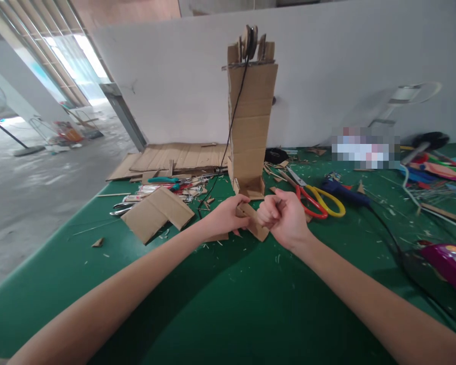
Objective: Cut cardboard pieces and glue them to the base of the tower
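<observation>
My left hand (225, 217) pinches a small piece of cardboard (257, 227) between thumb and fingers, just above the green table. Close by on its right, my right hand (286, 217) is curled with the fingers folded in and the thumb against them; whatever it may grip is hidden. Behind both hands rises a tall cardboard tower (251, 114), upright on the table. A pulley wheel (250, 41) sits at its top, and a black cord (233, 119) runs from the wheel down the tower's left side to the table.
Flat cardboard pieces (146, 218) and teal-handled pliers (163, 180) lie left. To the right are scissors (306, 188) with red and yellow handles, a dark blue corded tool (345, 193) and a purple object (443, 258). Scraps litter the table (228, 309); a white wall (182, 86) stands behind.
</observation>
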Action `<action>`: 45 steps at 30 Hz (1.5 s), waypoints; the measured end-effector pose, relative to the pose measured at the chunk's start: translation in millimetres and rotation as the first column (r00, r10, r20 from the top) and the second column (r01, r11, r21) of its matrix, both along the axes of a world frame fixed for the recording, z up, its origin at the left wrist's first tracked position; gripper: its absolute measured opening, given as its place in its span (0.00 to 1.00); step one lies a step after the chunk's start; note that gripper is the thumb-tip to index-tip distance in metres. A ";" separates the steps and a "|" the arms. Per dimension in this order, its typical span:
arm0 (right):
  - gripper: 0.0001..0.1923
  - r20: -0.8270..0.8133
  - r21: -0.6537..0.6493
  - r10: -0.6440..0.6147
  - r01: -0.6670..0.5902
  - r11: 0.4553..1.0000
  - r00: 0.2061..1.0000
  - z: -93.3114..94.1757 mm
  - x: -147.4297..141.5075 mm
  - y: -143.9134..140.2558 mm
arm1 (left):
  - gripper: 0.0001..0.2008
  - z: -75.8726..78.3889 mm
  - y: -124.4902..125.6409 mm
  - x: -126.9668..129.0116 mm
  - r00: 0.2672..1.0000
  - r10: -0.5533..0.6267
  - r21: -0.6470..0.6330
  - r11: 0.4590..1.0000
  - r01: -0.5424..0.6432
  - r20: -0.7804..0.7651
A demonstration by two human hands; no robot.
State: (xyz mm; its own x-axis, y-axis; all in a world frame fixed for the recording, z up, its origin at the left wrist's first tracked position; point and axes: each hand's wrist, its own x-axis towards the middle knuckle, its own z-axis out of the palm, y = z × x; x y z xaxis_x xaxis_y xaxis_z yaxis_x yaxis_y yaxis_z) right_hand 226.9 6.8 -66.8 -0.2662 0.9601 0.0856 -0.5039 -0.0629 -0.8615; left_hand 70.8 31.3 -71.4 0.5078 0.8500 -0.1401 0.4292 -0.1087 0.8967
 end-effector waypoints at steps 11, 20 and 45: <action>0.22 0.111 -0.016 0.003 -0.001 1.000 0.994 -8.9 2.4 2.6 | 0.27 -1.3 0.4 -1.6 0.988 0.012 0.111 0.994 0.005 -0.157; 0.21 0.032 -0.044 -0.018 0.020 0.999 0.999 -12.2 -0.2 4.5 | 0.27 -5.8 2.4 -2.7 0.988 0.004 0.111 0.994 0.013 -0.155; 0.17 0.646 0.613 -0.426 -0.098 0.784 0.633 -2.9 27.3 -3.0 | 0.31 6.5 2.7 -5.6 0.992 0.117 -0.006 0.993 -0.117 0.035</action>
State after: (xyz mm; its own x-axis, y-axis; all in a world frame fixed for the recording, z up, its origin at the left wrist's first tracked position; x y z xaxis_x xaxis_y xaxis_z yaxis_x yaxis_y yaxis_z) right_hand 254.2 3.8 -69.7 -0.3285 0.8276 0.4551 0.3487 0.5541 -0.7559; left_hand 65.2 33.9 -64.9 0.4093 0.9034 -0.1276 0.4068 -0.0555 0.9118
